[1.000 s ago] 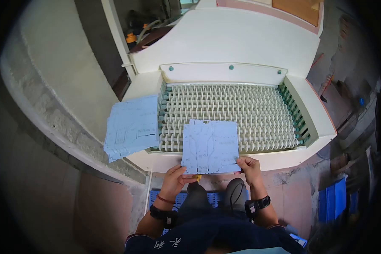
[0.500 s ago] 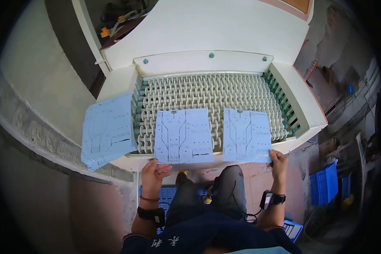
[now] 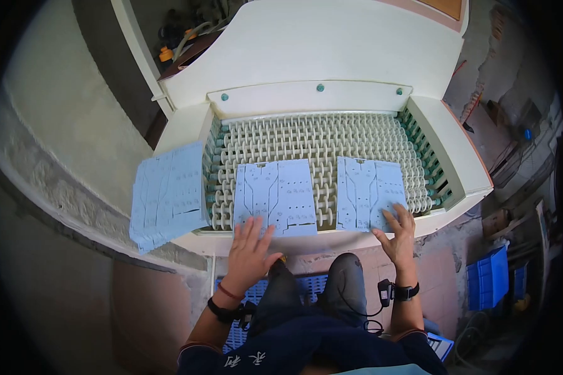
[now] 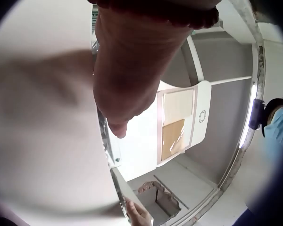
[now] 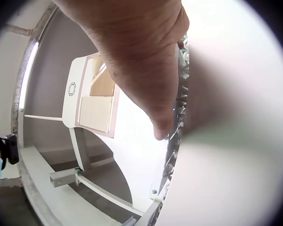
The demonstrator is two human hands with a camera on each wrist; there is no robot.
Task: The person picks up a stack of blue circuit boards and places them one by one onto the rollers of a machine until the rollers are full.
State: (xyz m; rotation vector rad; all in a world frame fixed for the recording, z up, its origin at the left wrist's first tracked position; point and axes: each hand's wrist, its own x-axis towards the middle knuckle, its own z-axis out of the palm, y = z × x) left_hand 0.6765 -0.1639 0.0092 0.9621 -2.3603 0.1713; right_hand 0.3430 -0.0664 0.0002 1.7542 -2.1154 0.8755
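Two thin light-blue circuit boards with dark slots and small holes lie side by side on the white wheel rollers (image 3: 319, 134) in the head view. On the near edge of the left board (image 3: 275, 194) rests my left hand (image 3: 249, 250), fingers straight and spread. My right hand (image 3: 399, 236) touches the near right corner of the right board (image 3: 360, 194) with fingers and thumb spread. A stack of similar boards (image 3: 169, 194) sits at the left on the machine's side ledge. Both wrist views show mostly the underside of each hand, with the boards largely hidden.
The white machine housing (image 3: 331, 44) rises behind the rollers, with slotted green side guides (image 3: 422, 147) on the right. A concrete wall edge (image 3: 75, 181) runs along the left. Blue crates (image 3: 489, 281) stand on the floor at right, and a blue slatted platform (image 3: 250, 300) lies underfoot.
The boards, held together at first, have been parted and laid on the rollers, one shifted right. Both hands have since let go of the edges and spread their fingers on the boards.
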